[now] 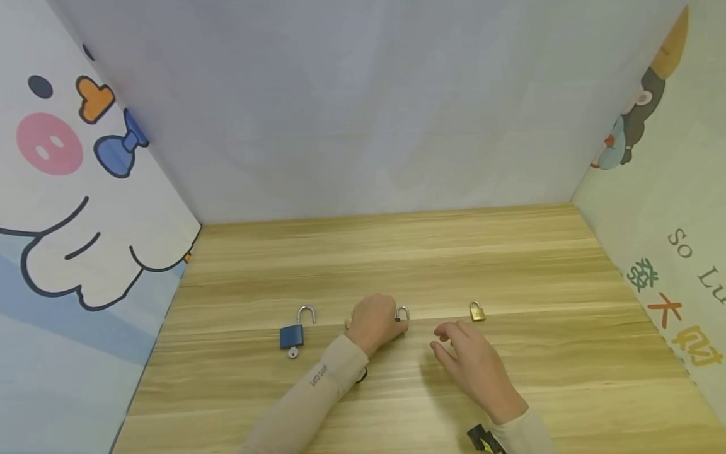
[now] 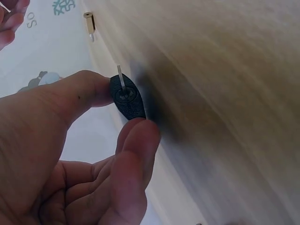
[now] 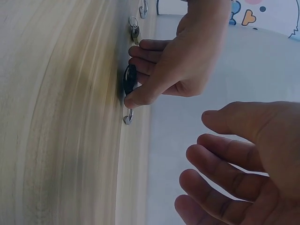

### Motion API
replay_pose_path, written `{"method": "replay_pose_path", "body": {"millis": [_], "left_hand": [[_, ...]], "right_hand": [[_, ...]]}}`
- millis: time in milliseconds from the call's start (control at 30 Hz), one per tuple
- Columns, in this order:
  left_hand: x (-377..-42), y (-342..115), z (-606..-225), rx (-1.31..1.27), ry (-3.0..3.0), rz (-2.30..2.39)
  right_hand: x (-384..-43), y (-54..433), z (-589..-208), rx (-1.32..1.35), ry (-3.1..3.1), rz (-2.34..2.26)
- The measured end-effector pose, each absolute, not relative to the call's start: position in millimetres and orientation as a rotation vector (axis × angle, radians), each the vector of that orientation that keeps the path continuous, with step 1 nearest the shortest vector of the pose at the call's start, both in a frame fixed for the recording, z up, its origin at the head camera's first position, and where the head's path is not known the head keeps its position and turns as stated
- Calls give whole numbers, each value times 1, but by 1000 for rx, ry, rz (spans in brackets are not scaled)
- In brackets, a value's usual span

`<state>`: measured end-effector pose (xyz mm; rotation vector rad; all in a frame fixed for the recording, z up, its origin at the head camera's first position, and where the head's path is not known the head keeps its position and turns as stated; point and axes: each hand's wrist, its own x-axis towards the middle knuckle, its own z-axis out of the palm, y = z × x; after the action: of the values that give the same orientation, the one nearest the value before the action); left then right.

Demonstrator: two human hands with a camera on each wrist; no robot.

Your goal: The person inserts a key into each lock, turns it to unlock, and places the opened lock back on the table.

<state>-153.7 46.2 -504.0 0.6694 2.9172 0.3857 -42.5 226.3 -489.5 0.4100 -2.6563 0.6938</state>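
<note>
Padlock (image 2: 131, 106) in left hand (image 1: 374, 323), open room to far table edge (image 1: 386, 217).

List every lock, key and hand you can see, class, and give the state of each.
Blue lock: shackle open.
Blue lock's key: seemingly in the keyhole.
Black lock: shackle apparently open.
Black lock's key: inserted.
Brass lock: shackle apparently shut, no key visible.
Ringed brass piece: partly hidden, state unclear.
Left hand: pinching the black lock.
Right hand: holding nothing.
</note>
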Motion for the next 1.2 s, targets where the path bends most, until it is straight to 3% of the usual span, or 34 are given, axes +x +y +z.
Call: {"method": "replay_pose_path", "body": {"millis": [700, 1200], "left_hand": [[-158, 47, -495, 752, 2887, 483], [-162, 111, -491, 909, 2836, 388]], "right_hand": [[-34, 243, -492, 388, -2650, 656], [-9, 283, -491, 166, -2754, 626]]}}
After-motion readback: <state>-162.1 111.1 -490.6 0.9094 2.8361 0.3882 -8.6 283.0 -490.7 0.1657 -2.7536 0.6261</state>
